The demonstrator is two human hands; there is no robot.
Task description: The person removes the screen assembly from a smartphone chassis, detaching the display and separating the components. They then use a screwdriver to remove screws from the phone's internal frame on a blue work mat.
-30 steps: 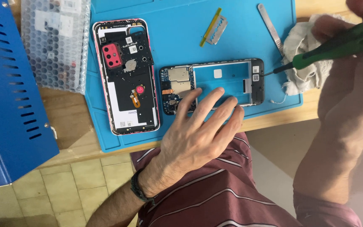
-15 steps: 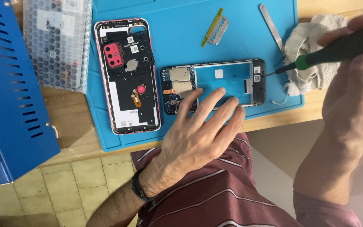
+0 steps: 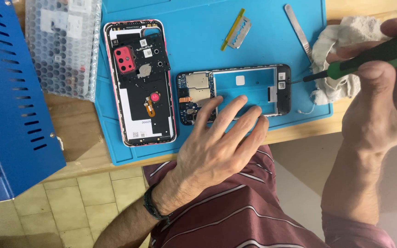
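A black phone frame [image 3: 279, 87] with a circuit board at its left end lies on a blue work mat [image 3: 198, 41]. My left hand [image 3: 217, 147] rests flat on the frame's near edge, fingers spread, pinning it down. My right hand [image 3: 382, 96] grips a green-handled screwdriver [image 3: 368, 57]; its thin tip touches the frame's right end. To the left lies an opened phone [image 3: 139, 82] with a pink rim and a pink camera block, its insides facing up.
A blue metal case [image 3: 10, 101] stands at the left, next to a bubble-wrap bag [image 3: 63, 46]. A razor blade with a yellow holder [image 3: 237, 34], metal tweezers [image 3: 299, 30] and a white cloth [image 3: 341, 55] lie near the mat's far side. The wooden table edge runs below the mat.
The view has shifted slightly. My right hand and the screwdriver have drifted a little, the tip staying at the frame's right end. My left hand stays on the frame.
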